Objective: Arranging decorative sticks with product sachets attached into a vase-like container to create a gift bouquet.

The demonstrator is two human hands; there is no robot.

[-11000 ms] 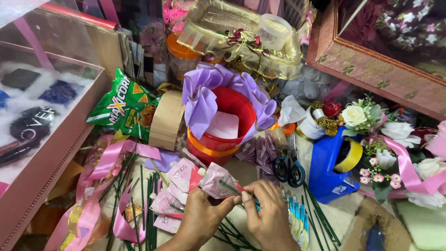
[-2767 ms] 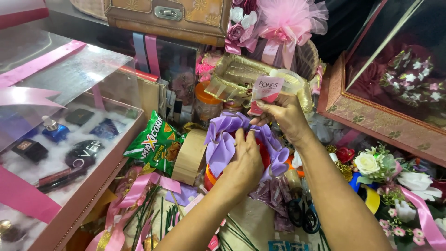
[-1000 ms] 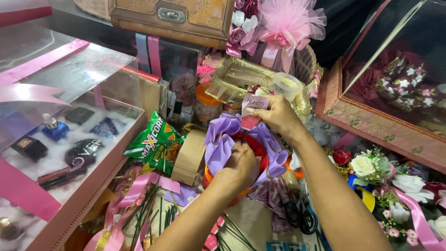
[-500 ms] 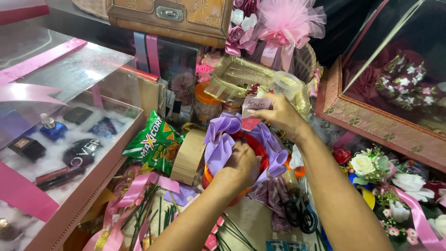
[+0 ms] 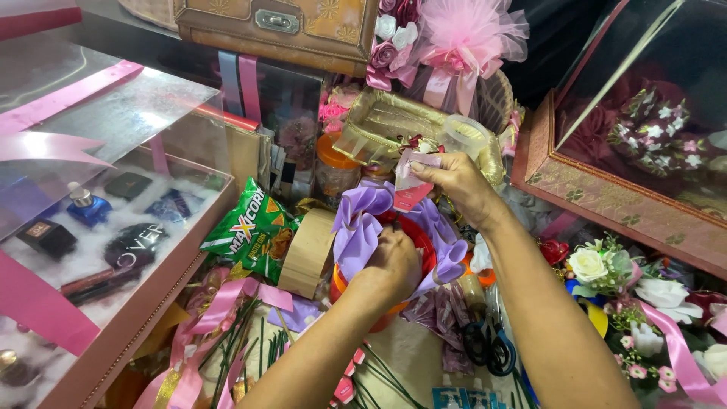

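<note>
- Here we see the left hand (image 5: 394,261) curled down inside the red round box (image 5: 415,241), fingers bent on the rim area; whether its grip is pinching anything we cannot tell.
- Right hand (image 5: 454,182) is raised above the box, thumb and fingers clenched on a small pink folded sachet (image 5: 411,188), which hangs just over the box opening.
- The red box sits mid-table, wrapped by a purple ribbon bow (image 5: 360,223) whose loops spread left and right of the rim; an orange band (image 5: 338,284) shows at the box's lower left edge.
- Just left of the box we note a tan tape roll (image 5: 307,254) standing on edge, touching a green snack bag (image 5: 246,235).
- Behind the box: a gold wrapped basket (image 5: 379,125) with a clear plastic lid (image 5: 463,136), and a pink tulle bow (image 5: 469,34) above.
- Left side: a clear-lidded pink gift box (image 5: 129,303) holding dark bottles and cosmetics on white filling.
- Right side: a rose-gold framed case (image 5: 598,197) with dark flowers inside, and white and pink artificial flowers (image 5: 606,269) below it.
- Near the right forearm, black scissors (image 5: 488,348) lie on the table; green stems (image 5: 250,344) and pink ribbons (image 5: 216,318) lie at lower left.
</note>
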